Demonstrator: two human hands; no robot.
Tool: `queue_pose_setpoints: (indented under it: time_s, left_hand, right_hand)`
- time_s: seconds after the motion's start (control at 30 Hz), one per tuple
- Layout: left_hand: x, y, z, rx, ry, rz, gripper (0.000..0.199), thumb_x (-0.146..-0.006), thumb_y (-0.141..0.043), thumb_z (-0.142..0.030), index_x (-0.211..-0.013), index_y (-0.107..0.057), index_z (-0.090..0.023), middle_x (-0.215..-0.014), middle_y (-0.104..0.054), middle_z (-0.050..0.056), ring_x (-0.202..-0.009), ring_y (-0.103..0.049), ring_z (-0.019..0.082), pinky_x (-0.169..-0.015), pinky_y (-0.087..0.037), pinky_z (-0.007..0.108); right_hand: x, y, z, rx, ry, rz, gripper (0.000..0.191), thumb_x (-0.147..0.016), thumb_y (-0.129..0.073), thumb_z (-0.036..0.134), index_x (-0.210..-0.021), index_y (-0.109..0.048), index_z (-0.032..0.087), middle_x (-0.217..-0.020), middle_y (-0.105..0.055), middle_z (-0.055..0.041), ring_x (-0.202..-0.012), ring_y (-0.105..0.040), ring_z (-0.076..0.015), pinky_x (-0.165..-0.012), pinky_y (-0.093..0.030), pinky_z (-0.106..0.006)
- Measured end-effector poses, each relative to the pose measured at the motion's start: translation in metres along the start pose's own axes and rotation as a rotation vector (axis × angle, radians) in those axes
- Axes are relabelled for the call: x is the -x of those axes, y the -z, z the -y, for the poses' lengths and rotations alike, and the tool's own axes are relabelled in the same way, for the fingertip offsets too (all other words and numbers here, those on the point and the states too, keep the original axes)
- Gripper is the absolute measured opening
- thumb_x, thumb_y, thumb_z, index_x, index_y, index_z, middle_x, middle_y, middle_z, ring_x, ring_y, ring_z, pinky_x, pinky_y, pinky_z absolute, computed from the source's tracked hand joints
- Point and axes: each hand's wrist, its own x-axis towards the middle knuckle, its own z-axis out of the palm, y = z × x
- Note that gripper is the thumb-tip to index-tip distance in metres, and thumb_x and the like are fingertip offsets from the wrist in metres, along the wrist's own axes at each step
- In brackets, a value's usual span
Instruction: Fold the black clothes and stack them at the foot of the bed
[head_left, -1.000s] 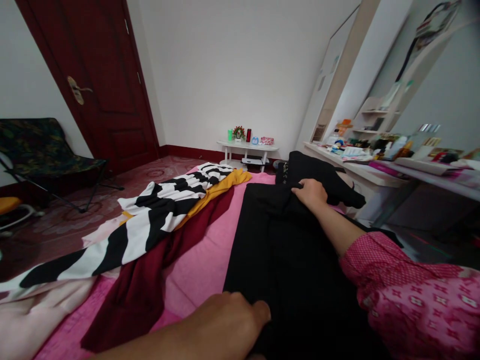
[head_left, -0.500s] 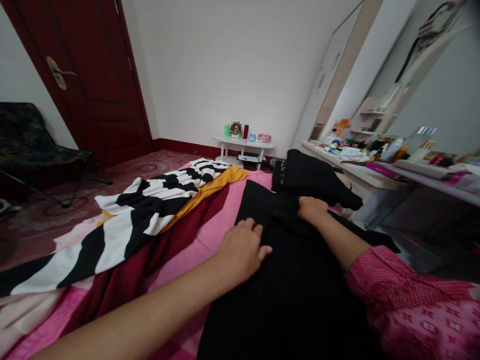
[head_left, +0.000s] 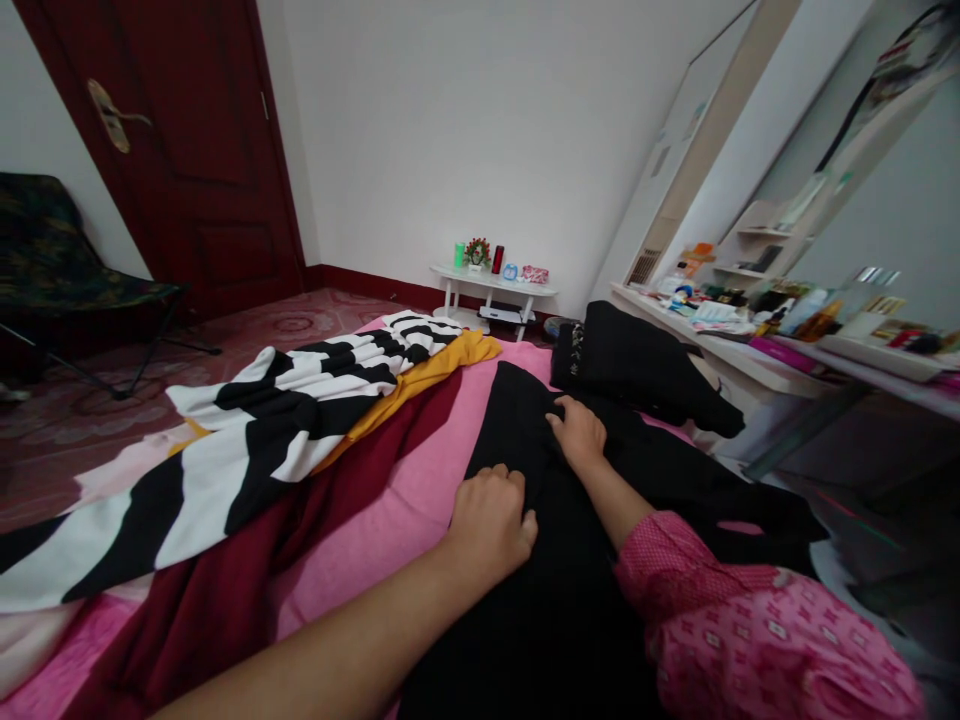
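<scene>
A black garment [head_left: 551, 640] lies spread over the pink bed cover in front of me. My left hand [head_left: 491, 525] rests on its left part, fingers curled down and closed on the fabric. Further up, my right hand [head_left: 581, 435] touches the same garment, its thumb and forefinger a little apart and holding nothing I can see. Black cloth fans out to the right of this hand, with a small pink gap showing through it. Just beyond lies a folded black garment [head_left: 637, 355] with pale decoration along its left edge.
To the left lie a black-and-white striped garment [head_left: 206, 490], a yellow one [head_left: 420, 385] and a dark red one [head_left: 225, 610]. The pink bed cover [head_left: 401, 510] shows between. A dressing table [head_left: 750, 350] crowded with bottles stands right; a small white table [head_left: 491, 278] is at the far wall.
My right hand has let go of the garment's right side and moved left across it, opening somewhat. Black cloth now spreads further right. My left hand's thumb has drawn in.
</scene>
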Motion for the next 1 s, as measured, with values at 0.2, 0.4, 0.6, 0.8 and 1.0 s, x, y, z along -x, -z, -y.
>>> queue_pose_setpoints:
  time_s: [0.2,0.4,0.6,0.8,1.0]
  left_hand:
    - [-0.007,-0.007,0.005,0.261,-0.036,-0.085,0.008,-0.079,-0.053,-0.023,-0.081,-0.06,-0.02,-0.081,-0.063,0.002,-0.072,-0.059,0.017,-0.063,-0.046,0.029]
    - [-0.005,-0.01,0.001,0.316,-0.087,-0.106,0.018,-0.084,-0.053,-0.028,-0.082,-0.068,-0.02,-0.096,-0.064,0.005,-0.093,-0.057,0.022,-0.081,-0.048,0.036]
    - [-0.004,-0.02,0.001,0.249,-0.109,-0.048,0.039,-0.083,-0.041,-0.012,-0.115,-0.063,-0.016,-0.135,-0.051,0.008,-0.125,-0.045,0.023,-0.109,-0.034,0.038]
    - [-0.005,-0.028,0.003,0.115,-0.126,0.017,0.058,-0.081,-0.039,-0.011,-0.138,-0.041,-0.009,-0.148,-0.035,0.011,-0.138,-0.028,0.022,-0.116,-0.02,0.039]
    - [-0.002,-0.025,0.005,0.052,-0.172,-0.009,0.05,-0.088,-0.034,-0.017,-0.137,-0.043,-0.009,-0.146,-0.039,0.011,-0.137,-0.03,0.023,-0.116,-0.02,0.041]
  right_hand:
    - [-0.012,0.013,-0.017,0.012,-0.041,-0.098,0.028,-0.086,-0.053,0.037,-0.112,-0.061,0.028,-0.109,-0.066,-0.0057,-0.093,-0.063,-0.0242,-0.073,-0.045,-0.033]
    - [-0.017,0.017,-0.004,0.044,0.051,-0.066,0.03,-0.084,-0.056,0.028,-0.112,-0.064,0.026,-0.112,-0.065,-0.0077,-0.106,-0.057,-0.0265,-0.085,-0.043,-0.037]
    - [-0.025,-0.004,0.042,-0.099,0.351,0.193,0.058,-0.092,-0.034,0.054,-0.14,-0.039,0.022,-0.145,-0.041,-0.0082,-0.133,-0.035,-0.0264,-0.108,-0.024,-0.047]
    - [-0.023,-0.037,0.054,-0.014,0.245,0.362,0.07,-0.091,-0.018,0.063,-0.149,-0.017,0.025,-0.157,-0.009,-0.007,-0.142,-0.009,-0.0293,-0.11,-0.013,-0.055]
    - [-0.003,-0.017,0.051,-0.023,0.251,0.432,0.067,-0.094,-0.018,0.055,-0.15,-0.014,0.019,-0.157,-0.006,-0.0092,-0.143,-0.007,-0.0281,-0.112,-0.012,-0.051]
